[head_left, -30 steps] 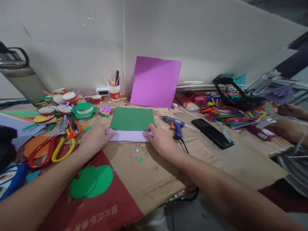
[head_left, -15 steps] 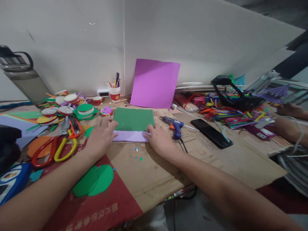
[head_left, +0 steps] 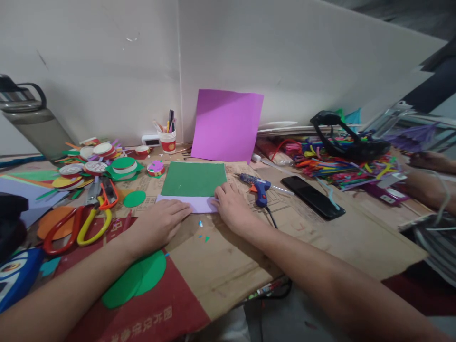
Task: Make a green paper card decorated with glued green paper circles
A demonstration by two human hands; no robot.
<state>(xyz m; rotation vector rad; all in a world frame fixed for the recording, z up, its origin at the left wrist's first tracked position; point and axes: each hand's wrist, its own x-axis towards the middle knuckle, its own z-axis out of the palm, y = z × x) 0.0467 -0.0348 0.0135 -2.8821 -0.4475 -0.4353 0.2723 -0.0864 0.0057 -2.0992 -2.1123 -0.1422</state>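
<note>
A sheet of paper (head_left: 195,179), green on its upper face, lies on the cardboard with its near edge folded over as a lavender strip (head_left: 203,204). My left hand (head_left: 162,221) rests flat across the strip's left end, fingers stretched together and pointing right. At the right edge of the same paper, my right hand (head_left: 231,206) has its fingers bent over the border and its thumb on the strip. The fingertips' underside is hidden. Small paper scraps (head_left: 204,238) lie just in front of the fold.
A blue glue gun (head_left: 261,190) and black phone (head_left: 312,197) lie to the right. Scissors (head_left: 94,223), green circles (head_left: 137,280) and paper drums (head_left: 96,167) sit left. A purple sheet (head_left: 227,126) leans on the wall behind. Another person's hand (head_left: 427,187) is at far right.
My left hand has come off the paper's left edge and moved down and right to lie flat on the lavender strip. My right hand stays at the right edge.
</note>
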